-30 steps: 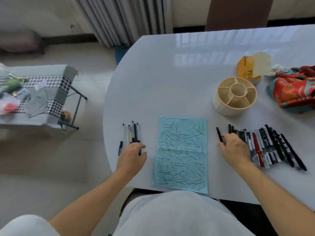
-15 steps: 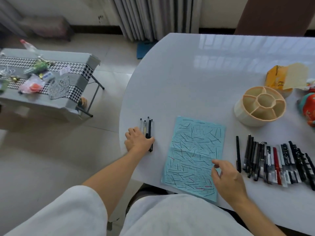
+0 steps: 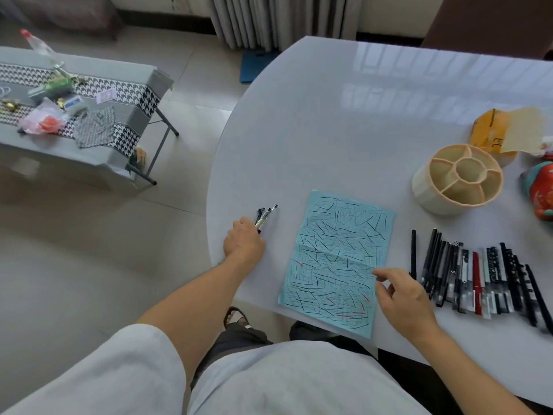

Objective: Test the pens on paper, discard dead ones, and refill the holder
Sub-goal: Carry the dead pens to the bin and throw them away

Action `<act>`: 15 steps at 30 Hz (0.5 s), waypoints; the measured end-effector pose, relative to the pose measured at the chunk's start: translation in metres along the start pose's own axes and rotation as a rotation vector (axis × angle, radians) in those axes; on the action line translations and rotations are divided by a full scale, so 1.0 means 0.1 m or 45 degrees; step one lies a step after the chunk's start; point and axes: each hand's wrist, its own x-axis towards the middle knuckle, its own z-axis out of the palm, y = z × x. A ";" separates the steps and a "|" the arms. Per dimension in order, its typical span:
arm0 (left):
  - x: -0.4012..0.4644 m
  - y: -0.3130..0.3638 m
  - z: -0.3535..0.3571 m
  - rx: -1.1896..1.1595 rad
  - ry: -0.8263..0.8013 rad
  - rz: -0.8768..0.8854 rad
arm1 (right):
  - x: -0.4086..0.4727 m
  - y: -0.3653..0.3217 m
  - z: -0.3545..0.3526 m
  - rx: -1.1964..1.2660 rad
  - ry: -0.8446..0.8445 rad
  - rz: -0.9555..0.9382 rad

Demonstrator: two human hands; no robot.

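Gripping a small bundle of pens (image 3: 264, 217) near the table's (image 3: 329, 121) left edge, my left hand (image 3: 244, 244) curls around them; I count about four tips. My right hand (image 3: 401, 298), fingers loosely apart, touches the scribbled blue paper (image 3: 335, 259), one sheet.

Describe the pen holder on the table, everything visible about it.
The pen holder is a round, cream-coloured tub that looks like plastic, standing upright on the white table. Its top is open and divided into a central round well ringed by wedge-shaped compartments, all of which look empty. It sits beyond the row of pens and to the right of the scribbled blue paper. A yellow packet lies just behind it; whether they touch is unclear. Neither hand touches it.
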 end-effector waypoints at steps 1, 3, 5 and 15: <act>-0.01 -0.03 0.00 -0.009 -0.016 0.018 | 0.03 -0.04 0.01 -0.018 -0.003 0.004; -0.04 -0.16 -0.01 -0.037 -0.057 0.057 | 0.09 -0.15 0.07 -0.030 -0.008 -0.013; -0.09 -0.36 -0.01 -0.068 -0.112 0.077 | 0.13 -0.30 0.18 -0.025 -0.051 -0.046; -0.73 -2.36 0.14 -0.306 -0.460 0.215 | 0.04 -1.37 1.19 -0.108 -0.309 -0.199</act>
